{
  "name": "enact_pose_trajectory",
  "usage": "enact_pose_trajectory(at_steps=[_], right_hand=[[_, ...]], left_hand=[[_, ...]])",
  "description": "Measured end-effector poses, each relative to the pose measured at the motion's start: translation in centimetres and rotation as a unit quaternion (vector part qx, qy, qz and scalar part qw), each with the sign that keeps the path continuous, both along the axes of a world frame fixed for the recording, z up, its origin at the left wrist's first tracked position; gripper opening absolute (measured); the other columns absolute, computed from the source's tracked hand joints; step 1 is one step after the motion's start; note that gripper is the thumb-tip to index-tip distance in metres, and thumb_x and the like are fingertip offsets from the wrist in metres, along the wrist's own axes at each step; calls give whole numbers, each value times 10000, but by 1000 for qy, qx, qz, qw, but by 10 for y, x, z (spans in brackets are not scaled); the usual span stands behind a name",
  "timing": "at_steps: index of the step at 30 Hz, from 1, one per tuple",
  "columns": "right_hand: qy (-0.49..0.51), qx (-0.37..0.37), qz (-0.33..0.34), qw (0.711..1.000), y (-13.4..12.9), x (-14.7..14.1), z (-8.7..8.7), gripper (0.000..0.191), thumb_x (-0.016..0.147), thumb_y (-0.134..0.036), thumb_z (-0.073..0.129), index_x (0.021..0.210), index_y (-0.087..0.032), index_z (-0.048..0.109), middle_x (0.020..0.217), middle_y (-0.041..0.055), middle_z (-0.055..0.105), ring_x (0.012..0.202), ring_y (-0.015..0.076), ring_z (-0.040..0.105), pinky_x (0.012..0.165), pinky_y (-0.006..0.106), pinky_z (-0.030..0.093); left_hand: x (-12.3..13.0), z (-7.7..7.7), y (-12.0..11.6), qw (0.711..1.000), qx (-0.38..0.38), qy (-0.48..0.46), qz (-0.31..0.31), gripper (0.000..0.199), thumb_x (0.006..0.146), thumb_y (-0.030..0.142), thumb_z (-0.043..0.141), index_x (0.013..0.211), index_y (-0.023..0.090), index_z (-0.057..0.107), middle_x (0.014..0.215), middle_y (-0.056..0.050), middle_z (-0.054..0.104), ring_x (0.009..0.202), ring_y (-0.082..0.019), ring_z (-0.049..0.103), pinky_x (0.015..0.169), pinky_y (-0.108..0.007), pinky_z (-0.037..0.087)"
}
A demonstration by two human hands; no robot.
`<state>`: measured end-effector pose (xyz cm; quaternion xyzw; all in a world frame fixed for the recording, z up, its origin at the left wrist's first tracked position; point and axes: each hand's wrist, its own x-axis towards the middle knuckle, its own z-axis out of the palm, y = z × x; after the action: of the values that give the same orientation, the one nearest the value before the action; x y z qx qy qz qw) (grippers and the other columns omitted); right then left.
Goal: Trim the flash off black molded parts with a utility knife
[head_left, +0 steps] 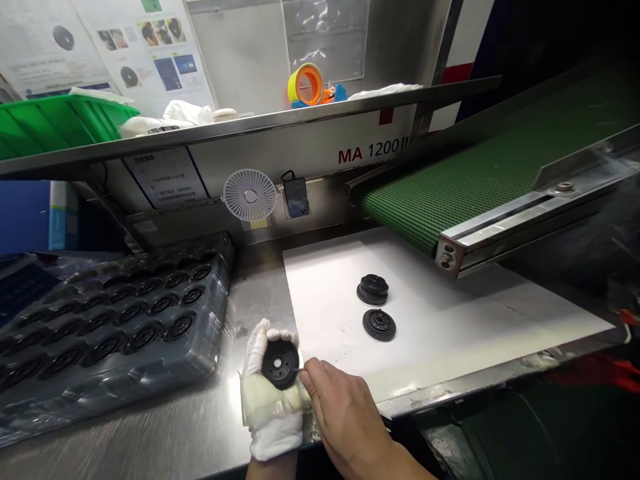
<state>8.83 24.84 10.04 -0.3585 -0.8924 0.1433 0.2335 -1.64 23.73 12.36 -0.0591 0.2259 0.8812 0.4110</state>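
My left hand (273, 400) wears a white glove with a yellowish band around the palm. Its fingers curl around a black round disc part (280, 364) with a hole in the middle, its face turned up toward me. Bare and closed in a pinch, my right hand (345, 407) touches the right rim of that disc. A thin tip shows at its fingertips, too small to name. On the white sheet (340, 267) to the right lie a single black disc (379, 325) and, just behind it, a small pile of black discs (373, 289).
A clear plastic tray stack (200, 347) with several rows of black discs stands at left. A green conveyor belt (450, 187) slopes down from the right, its metal frame end above the sheet. Behind are a small white fan (250, 195), a shelf (240, 127) and a green bin (60, 123).
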Motion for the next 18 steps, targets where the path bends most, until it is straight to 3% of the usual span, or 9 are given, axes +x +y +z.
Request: enact_pose_trajectory(at_steps=[3, 8, 11, 18], right_hand=[[-4, 3, 3, 1000, 1, 0, 1, 259, 988, -292, 270, 790, -238, 429, 715, -12, 573, 586, 169, 530, 540, 278, 270], [15, -28, 38, 999, -5, 0, -3, 266, 985, -292, 270, 776, -229, 422, 705, -15, 568, 573, 152, 518, 530, 264, 279], [43, -39, 54, 997, -7, 1, -3, 266, 983, -298, 267, 778, -228, 422, 706, -15, 564, 586, 149, 520, 538, 255, 291], [38, -40, 17, 998, -4, 2, 4, 278, 988, -301, 260, 779, -230, 429, 695, -17, 555, 575, 148, 505, 541, 257, 285]], left_hand=[[0, -3, -3, 999, -7, 40, 0, 248, 761, 87, 603, 991, 171, 641, 802, -15, 589, 769, -138, 591, 764, -299, 534], [0, -1, -11, 995, -21, 66, -67, 269, 770, 167, 595, 1037, 163, 628, 848, -65, 599, 834, -197, 597, 787, -378, 527], [0, -1, -13, 997, 2, 75, -31, 221, 765, 164, 590, 982, 158, 632, 752, -32, 564, 737, -142, 570, 737, -319, 522], [0, 0, -10, 997, 17, 76, -5, 170, 769, 163, 583, 930, 152, 633, 746, -25, 565, 725, -131, 561, 723, -310, 518]])
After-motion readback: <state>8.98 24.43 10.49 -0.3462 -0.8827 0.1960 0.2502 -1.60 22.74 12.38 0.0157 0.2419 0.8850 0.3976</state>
